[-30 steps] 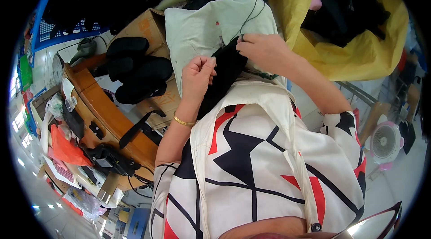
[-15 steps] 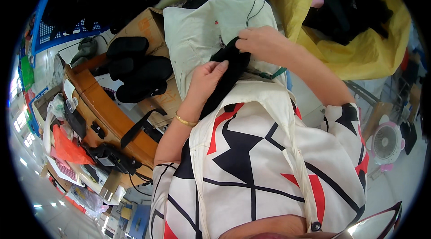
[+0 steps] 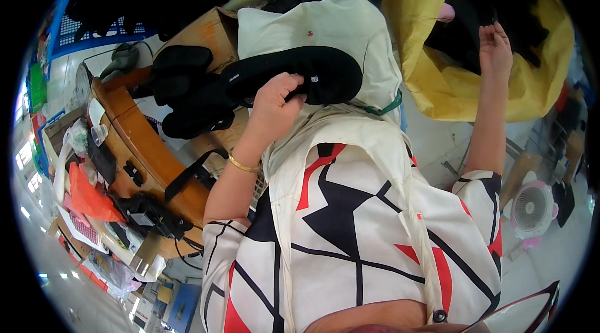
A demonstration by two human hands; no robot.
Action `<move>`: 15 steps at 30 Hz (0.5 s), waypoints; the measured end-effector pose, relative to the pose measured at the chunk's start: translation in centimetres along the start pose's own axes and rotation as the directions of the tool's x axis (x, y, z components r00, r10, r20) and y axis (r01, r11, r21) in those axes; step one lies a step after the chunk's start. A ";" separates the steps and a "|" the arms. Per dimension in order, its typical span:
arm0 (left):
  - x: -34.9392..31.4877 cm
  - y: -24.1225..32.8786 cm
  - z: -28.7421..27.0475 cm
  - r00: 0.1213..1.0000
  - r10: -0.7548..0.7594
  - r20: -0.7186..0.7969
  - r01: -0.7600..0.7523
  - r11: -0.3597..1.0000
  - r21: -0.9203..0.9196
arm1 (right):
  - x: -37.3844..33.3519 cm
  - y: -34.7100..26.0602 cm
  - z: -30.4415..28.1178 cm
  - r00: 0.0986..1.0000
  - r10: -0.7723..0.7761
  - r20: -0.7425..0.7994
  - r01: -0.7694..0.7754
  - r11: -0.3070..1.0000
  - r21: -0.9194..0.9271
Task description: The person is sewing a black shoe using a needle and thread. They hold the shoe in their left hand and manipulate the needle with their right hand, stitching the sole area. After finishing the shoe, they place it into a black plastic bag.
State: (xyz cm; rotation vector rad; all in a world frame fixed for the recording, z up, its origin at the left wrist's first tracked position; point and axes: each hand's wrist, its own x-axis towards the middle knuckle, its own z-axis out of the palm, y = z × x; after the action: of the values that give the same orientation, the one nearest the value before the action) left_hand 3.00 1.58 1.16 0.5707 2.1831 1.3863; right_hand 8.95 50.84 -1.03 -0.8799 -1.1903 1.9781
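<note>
Left hand (image 3: 278, 101) grips black piece (image 3: 294, 61) at its near edge; long axis left-right over white cloth (image 3: 269, 33). Right hand (image 3: 495, 48) well apart, over yellow bag (image 3: 431, 98); can't tell its grip.

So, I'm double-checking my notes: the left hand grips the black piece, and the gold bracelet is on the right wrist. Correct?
Not quite: the head view shows the gold bracelet on the left wrist. The left hand does grip the black piece.

Looks down from head height, close above the patterned shirt (image 3: 337, 220). Spreads fisheye-wide, past the worktop's edge (image 3: 139, 145) at left.
</note>
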 end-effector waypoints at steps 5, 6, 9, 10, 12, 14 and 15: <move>-0.2 -1.5 -1.4 0.987 0.028 0.156 -0.052 0.987 0.151 | -10.5 4.8 9.7 0.827 0.209 0.522 0.100 0.859 -0.502; -0.2 -1.6 -1.6 0.983 0.028 0.180 -0.051 0.991 0.126 | -13.4 5.5 12.0 0.709 0.298 0.639 0.166 0.810 -0.562; -0.3 -1.1 -2.1 0.974 0.014 0.226 -0.040 0.993 0.111 | -18.6 7.6 16.3 0.317 0.293 0.902 0.636 0.640 -0.431; -0.5 -0.6 -2.4 0.974 -0.010 0.228 -0.024 0.989 0.147 | -19.5 8.4 17.1 0.198 0.304 0.932 0.735 0.583 -0.346; -0.7 0.3 -2.5 0.974 -0.025 0.225 -0.032 0.969 0.244 | -20.7 9.3 18.0 0.118 0.320 0.940 0.769 0.570 -0.291; -1.0 1.0 -2.0 0.977 -0.008 0.213 -0.073 0.927 0.369 | -21.7 10.0 18.3 0.063 0.326 0.943 0.782 0.571 -0.249; -1.0 0.8 -1.7 0.975 0.005 0.221 -0.086 0.930 0.357 | -22.1 10.6 18.2 0.048 0.323 0.945 0.781 0.578 -0.238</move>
State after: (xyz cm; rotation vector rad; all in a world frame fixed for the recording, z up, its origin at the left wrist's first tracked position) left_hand 2.89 0.12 2.68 0.8690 2.2666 0.8875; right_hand 4.56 20.64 0.49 0.8472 -2.9141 1.4013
